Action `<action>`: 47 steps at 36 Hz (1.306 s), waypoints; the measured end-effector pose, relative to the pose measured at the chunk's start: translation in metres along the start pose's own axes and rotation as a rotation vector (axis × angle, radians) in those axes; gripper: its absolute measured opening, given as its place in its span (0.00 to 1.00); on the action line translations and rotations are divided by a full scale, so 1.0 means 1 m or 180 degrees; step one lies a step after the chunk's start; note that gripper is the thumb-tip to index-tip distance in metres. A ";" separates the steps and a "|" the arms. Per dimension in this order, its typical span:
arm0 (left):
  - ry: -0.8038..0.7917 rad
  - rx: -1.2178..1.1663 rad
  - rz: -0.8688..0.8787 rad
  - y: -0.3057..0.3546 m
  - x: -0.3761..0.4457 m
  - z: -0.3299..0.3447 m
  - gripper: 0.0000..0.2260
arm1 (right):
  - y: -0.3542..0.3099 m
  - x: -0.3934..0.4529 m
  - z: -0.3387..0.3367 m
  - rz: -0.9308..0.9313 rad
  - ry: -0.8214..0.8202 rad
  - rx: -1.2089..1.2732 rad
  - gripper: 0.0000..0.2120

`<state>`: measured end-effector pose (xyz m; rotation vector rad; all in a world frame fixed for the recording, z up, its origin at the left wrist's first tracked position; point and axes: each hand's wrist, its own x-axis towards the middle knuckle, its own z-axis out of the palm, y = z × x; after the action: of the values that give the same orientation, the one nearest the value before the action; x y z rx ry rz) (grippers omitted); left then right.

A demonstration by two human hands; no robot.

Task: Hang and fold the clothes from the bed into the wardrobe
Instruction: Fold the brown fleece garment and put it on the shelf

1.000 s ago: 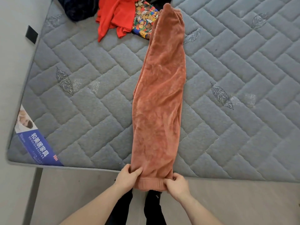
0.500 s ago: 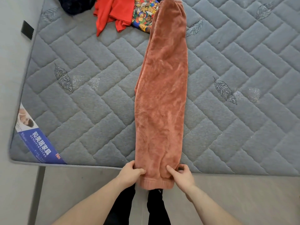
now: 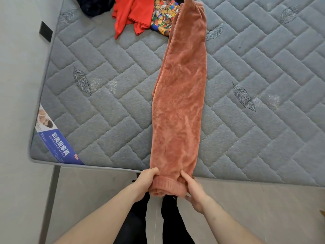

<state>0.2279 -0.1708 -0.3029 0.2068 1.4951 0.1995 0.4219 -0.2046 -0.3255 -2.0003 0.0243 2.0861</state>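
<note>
Rust-orange fleece trousers (image 3: 179,95) lie folded lengthwise on the grey quilted mattress (image 3: 263,67), waist end far, cuffs hanging over the near edge. My left hand (image 3: 146,179) grips the cuffs' left side, thumb on top. My right hand (image 3: 192,189) holds their right side, with its fingers under the fabric. Further clothes lie at the far edge: a red garment (image 3: 131,13), a colourful bear-print piece (image 3: 163,18) and a dark navy one (image 3: 93,5).
A blue and white label (image 3: 56,138) sits at the mattress's near left corner. A pale wall runs along the left. My dark-trousered legs (image 3: 154,222) stand on grey floor at the bed's foot.
The cuffs have come a little further over the mattress edge toward me. My right hand has slid lower round the cuff's side. The view has shifted slightly.
</note>
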 end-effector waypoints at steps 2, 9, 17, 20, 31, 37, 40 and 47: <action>-0.0189 -0.0192 -0.0108 0.002 -0.007 0.001 0.09 | 0.001 0.001 0.002 0.0076 -0.0628 0.0340 0.29; -0.0297 -0.0375 -0.0108 -0.009 -0.024 -0.005 0.12 | -0.006 -0.019 0.010 -0.0074 -0.0447 0.0402 0.20; 0.0319 0.1216 -0.0131 -0.036 -0.075 -0.003 0.10 | 0.007 -0.083 -0.009 -0.0249 0.0428 -0.1480 0.16; 0.0285 0.1630 -0.0216 -0.043 -0.105 0.000 0.08 | 0.014 -0.111 -0.016 -0.0001 0.0284 -0.1924 0.19; 0.0641 0.1660 0.0125 -0.022 -0.161 0.011 0.35 | -0.002 -0.177 -0.029 0.0106 0.0238 -0.1911 0.17; 0.0446 0.0724 0.0340 0.052 -0.150 0.016 0.08 | -0.072 -0.165 -0.019 -0.0324 0.0482 -0.1331 0.37; 0.0329 0.0434 0.0411 0.100 -0.138 0.014 0.10 | -0.122 -0.164 -0.011 -0.0484 0.0471 -0.1195 0.24; 0.0280 0.0145 0.0369 0.213 -0.108 0.011 0.12 | -0.230 -0.155 0.016 -0.0464 0.0480 -0.0500 0.18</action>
<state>0.2314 0.0072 -0.1429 0.3251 1.5774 0.2706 0.4537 -0.0046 -0.1353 -2.1745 -0.2577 1.8971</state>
